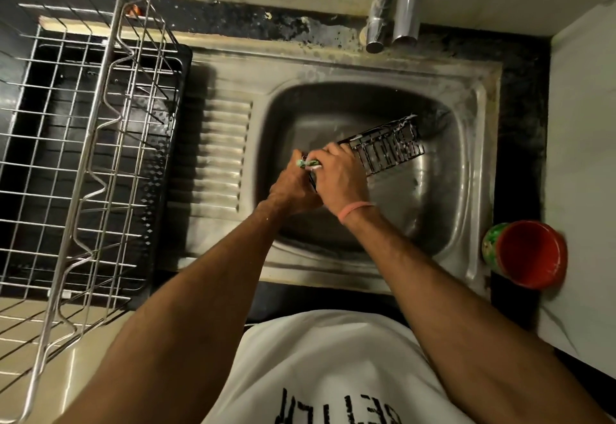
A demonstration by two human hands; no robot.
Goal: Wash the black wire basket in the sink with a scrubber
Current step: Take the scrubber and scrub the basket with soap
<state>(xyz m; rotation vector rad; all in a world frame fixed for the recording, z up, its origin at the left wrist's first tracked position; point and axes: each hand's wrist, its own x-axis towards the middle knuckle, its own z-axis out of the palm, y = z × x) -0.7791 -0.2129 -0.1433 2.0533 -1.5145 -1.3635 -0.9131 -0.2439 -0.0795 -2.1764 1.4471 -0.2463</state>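
Left hand (pixel 293 186): gripping green scrubber (pixel 308 163).
Right hand (pixel 338 175): nearer, holding black wire basket (pixel 386 150).
Basket: stretching far-right in sink (pixel 466 143).

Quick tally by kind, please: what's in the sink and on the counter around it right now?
Black wire basket, in the sink: 1
Green scrubber, between the left hand and right hand: 1
Steel dish rack, left of the sink: 1
Red cup, right of the sink: 1
Tap: 1
Total: 5
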